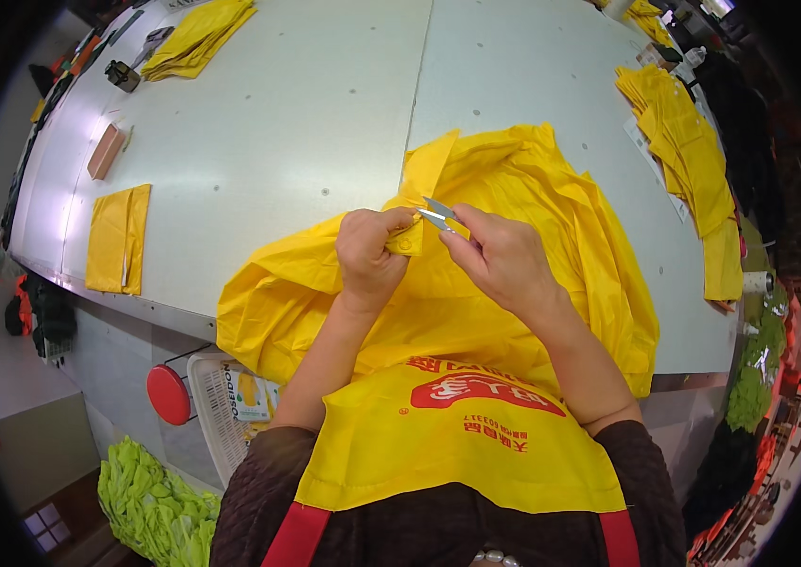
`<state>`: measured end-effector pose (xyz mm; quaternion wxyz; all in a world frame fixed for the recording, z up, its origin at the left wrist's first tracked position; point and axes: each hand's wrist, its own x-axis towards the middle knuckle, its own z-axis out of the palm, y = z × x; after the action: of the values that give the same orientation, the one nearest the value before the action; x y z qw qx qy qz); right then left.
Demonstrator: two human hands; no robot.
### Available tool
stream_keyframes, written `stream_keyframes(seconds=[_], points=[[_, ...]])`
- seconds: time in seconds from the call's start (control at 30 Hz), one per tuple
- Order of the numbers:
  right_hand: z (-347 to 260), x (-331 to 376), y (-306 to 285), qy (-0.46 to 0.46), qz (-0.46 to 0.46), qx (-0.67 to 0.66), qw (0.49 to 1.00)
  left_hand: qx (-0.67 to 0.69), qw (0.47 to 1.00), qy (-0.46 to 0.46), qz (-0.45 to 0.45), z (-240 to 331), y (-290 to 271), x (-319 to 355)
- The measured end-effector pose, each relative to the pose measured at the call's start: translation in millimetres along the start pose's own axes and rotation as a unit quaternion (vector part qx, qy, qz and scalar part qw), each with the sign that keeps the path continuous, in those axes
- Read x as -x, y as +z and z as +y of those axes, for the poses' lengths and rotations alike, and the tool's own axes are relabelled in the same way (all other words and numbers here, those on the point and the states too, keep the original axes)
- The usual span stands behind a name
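Note:
A large yellow garment (552, 208) is spread in crumpled folds over the table's near edge in front of me. My left hand (372, 250) pinches a small flap of it, where a round snap-like mark shows on the fabric. In my right hand (504, 255) is a pair of thread snips (437, 214), gripped between thumb and fingers. The parted blades point left, with their tips right by the pinched cloth. Whether the tips touch a thread is too small to tell.
The grey table (325, 113) carries a folded yellow packet (118, 239), a pinkish box (106, 151), stacked yellow garments (200, 38) far left and more yellow garments (689, 151) at right. Below left are a red stool (169, 395), a white basket (207, 406) and green fabric (150, 496).

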<state>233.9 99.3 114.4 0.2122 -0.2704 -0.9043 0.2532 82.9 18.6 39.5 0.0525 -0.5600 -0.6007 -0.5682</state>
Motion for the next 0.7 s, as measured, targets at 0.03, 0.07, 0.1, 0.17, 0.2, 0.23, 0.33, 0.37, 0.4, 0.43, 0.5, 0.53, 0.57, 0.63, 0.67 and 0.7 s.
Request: stream_keyframes(seconds=[0.03,0.07,0.1,0.17,0.2,0.23,0.33,0.37,0.4,0.43,0.5,0.53,0.57,0.63,0.67,0.7], points=[[2,0,1,-0.001,-0.001,0.003,1.0,-0.009,1.0,0.008,-0.005,0,0,0],[3,1,2,-0.003,-0.002,0.006,1.0,-0.012,1.0,0.009,-0.007,0,0,0],[4,1,3,-0.003,-0.003,0.009,1.0,-0.016,1.0,0.01,-0.01,0,0,1],[5,2,3,0.001,0.0,0.008,1.0,-0.012,1.0,0.002,-0.008,-1,1,2],[5,3,3,0.004,0.002,0.007,1.0,-0.005,1.0,-0.008,-0.005,-3,2,5],[6,3,3,0.021,0.015,-0.015,1.0,0.0,1.0,-0.017,0.0,-5,3,7],[17,8,-4,0.082,0.055,-0.085,0.991,0.067,0.993,-0.086,0.049,-9,11,11],[27,12,-9,0.109,0.069,-0.11,0.986,0.032,0.995,-0.084,0.047,-9,10,9],[39,17,-14,0.135,0.083,-0.136,0.978,-0.004,0.996,-0.082,0.043,-11,2,7],[58,25,-19,0.15,0.082,-0.118,0.978,-0.035,0.996,-0.077,0.04,-15,-3,2],[106,51,-28,0.184,0.083,-0.078,0.976,-0.107,0.984,-0.128,0.068,-42,-20,-8],[127,64,-37,0.214,0.108,-0.053,0.969,-0.067,0.964,-0.24,0.097,-62,-32,-16],[149,78,-48,0.243,0.133,-0.028,0.96,-0.028,0.929,-0.348,0.125,-84,-42,-21],[197,111,-72,0.294,0.191,-0.001,0.936,-0.12,0.901,-0.41,0.077,-112,-60,-18],[212,125,-85,0.331,0.201,0.004,0.922,-0.166,0.883,-0.437,0.054,-120,-62,-17],[223,137,-96,0.368,0.21,0.008,0.906,-0.204,0.894,-0.396,0.042,-124,-60,-15]])
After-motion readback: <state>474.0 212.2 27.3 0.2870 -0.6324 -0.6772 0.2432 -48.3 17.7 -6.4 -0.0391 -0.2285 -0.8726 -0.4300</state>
